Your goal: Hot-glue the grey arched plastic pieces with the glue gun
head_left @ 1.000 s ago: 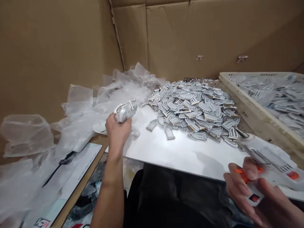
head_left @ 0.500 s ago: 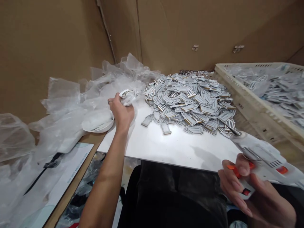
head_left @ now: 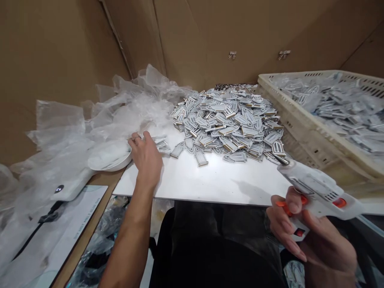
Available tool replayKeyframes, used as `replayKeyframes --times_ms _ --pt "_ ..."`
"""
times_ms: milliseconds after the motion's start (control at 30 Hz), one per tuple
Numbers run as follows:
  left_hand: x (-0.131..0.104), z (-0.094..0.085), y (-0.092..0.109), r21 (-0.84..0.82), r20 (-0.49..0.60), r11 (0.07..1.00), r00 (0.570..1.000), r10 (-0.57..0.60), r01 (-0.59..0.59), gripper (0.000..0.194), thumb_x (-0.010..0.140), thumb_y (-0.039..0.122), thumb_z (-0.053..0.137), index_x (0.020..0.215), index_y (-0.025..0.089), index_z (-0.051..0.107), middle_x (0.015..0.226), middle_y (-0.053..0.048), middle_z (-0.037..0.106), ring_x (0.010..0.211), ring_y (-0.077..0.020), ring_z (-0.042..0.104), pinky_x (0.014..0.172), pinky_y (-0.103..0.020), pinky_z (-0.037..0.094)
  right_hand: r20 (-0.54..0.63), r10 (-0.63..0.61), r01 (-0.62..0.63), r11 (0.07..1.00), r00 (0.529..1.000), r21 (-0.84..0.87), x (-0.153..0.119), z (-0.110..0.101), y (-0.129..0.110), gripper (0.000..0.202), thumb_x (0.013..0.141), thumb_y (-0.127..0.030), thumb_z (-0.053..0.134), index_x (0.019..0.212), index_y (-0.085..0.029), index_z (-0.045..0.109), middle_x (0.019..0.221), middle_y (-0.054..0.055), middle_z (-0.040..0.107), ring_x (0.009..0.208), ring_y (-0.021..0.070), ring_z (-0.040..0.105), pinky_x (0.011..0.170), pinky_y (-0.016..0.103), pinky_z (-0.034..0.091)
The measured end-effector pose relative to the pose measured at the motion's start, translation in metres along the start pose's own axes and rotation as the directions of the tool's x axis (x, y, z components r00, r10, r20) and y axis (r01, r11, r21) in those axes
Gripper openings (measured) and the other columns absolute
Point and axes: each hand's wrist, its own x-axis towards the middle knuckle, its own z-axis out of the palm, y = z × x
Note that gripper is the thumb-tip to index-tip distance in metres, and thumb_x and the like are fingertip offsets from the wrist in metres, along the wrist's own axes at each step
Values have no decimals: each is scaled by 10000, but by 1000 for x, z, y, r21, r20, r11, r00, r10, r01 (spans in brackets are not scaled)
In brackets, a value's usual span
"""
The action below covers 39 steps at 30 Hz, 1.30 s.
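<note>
The right hand holds a glue gun pistol-style, likely for easy squeezing. Left of the tag pile, whether the left hand grips anything I can't tell

- Brown cardboard back wall, creased vertically, with two small bow-shaped pieces on it.
- Brown cardboard left wall, meeting it along a ragged, pale edge.
- White tabletop, its front edge straight.
- Light glares softly on the tabletop; shadow darkens the back wall's upper right.
</note>
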Motion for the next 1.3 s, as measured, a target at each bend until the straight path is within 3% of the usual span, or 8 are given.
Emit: replayKeyframes --times_ms 167,300,367,467,667,967,1067,1300 --pt "-4 -15 2 97 271 994 962 16 -44 674 794 -7 548 1467 -35 507 1517 -345 454 1496 -525 339 1169 -609 414 92 -27 28 1000 995 -5 4 -8 3 277 920 -458 791 916 -261 596 733 8 567 469 112 546 384 203 173" --pt "-15 -27 18 14 127 989 981 147 -150 819 810 28 571 1609 33 394 1621 -311 372 1556 -505 264 1213 -685 313 261 -19 30 999 965 -38 13 -20 4 180 984 -442 706 968 -279 631 767 26 572 486 134 566 368 196 266" --pt "-22 -25 30 -147 55 956 963 263 -252 606 946 150 519 1541 34 494 1545 -289 485 1508 -428 390 1234 -598 341 267 -21 44 996 963 -82 16 -23 4 181 985 -445 700 967 -280 628 753 27 560 488 146 566 360 199 302" --pt "-37 -12 48 -407 258 882 896 360 -237 679 1066 513 404 1539 35 501 1535 -258 532 1511 -383 430 1251 -514 360 210 -55 78 991 976 -104 12 -22 3 262 945 -469 738 908 -255 592 689 20 538 438 135 507 335 201 294" --pt "-57 12 80 -385 398 913 868 297 -136 994 1018 651 417 1700 3 94 1741 -298 -42 1640 -378 -106 1333 -564 22 -15 11 -11 999 1000 -33 -3 -9 0 444 796 -506 883 823 -229 537 662 13 563 427 110 498 390 205 273" --pt "-29 25 133 -467 439 883 880 181 51 1562 594 952 708 1722 203 -70 1730 -239 -216 1520 -507 -313 1256 -693 -92 87 9 -5 999 996 -46 2 -15 -1 365 867 -505 820 866 -226 584 709 13 571 455 124 527 396 200 288" --pt "-26 33 145 -446 452 892 878 159 69 1639 515 999 702 1723 186 -52 1708 -280 -238 1489 -555 -328 1231 -727 -111 227 6 13 997 974 -82 4 -27 2 283 933 -482 741 917 -245 588 738 25 571 465 141 526 393 217 303" --pt "-25 42 172 -440 402 889 913 67 129 1671 471 975 739 1717 146 -3 1689 -337 -223 1471 -618 -306 1207 -756 -124 136 38 -32 998 990 -46 4 -30 7 318 918 -502 756 910 -244 571 730 23 559 473 125 520 406 203 271"
